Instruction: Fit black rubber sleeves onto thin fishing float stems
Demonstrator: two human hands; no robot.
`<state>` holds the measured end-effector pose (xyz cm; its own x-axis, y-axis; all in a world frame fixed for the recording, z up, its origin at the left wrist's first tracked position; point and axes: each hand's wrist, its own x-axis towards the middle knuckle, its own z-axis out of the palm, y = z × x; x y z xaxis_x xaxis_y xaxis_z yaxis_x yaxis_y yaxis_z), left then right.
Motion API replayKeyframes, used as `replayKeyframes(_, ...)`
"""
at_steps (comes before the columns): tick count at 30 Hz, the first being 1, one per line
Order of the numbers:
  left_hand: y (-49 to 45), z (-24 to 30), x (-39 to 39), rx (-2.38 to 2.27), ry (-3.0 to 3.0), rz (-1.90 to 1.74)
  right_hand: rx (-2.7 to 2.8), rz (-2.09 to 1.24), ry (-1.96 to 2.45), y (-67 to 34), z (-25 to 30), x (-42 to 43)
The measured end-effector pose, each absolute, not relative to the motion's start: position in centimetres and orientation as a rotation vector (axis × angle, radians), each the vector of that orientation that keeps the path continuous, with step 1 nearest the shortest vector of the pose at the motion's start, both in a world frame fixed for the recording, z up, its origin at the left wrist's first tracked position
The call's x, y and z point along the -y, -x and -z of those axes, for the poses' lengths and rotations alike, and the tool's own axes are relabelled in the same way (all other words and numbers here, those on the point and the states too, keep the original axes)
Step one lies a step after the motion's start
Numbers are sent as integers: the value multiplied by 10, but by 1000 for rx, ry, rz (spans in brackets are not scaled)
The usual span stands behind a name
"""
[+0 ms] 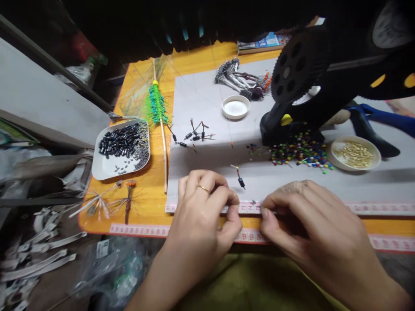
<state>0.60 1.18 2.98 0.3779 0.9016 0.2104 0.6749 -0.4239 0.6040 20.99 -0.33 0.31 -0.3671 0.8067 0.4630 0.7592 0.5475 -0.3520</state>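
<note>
My left hand [204,211] and my right hand [308,224] meet at the near edge of a grey mat [207,103], both with fingers pinched together. Between the fingertips lies a thin pin-like piece [253,202], too small to name. A ring sits on my left hand. Just beyond the fingers rests a small black bead on a pin [240,179]. A pink measuring tape [382,208] runs along the mat's near edge.
A white tray of black beads [121,149] sits at left beside a green feathered stick [157,106]. Coloured pins [300,153] lie scattered by a black geared tool [298,82]. A dish of gold beads [354,153] and a white cap [235,106] stand farther back.
</note>
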Motion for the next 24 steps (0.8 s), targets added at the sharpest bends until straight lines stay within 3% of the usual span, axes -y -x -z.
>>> replayKeyframes(24,-10,-30,-10,-1411,-2277,-773,2145,-194,1321,-220,-6,10)
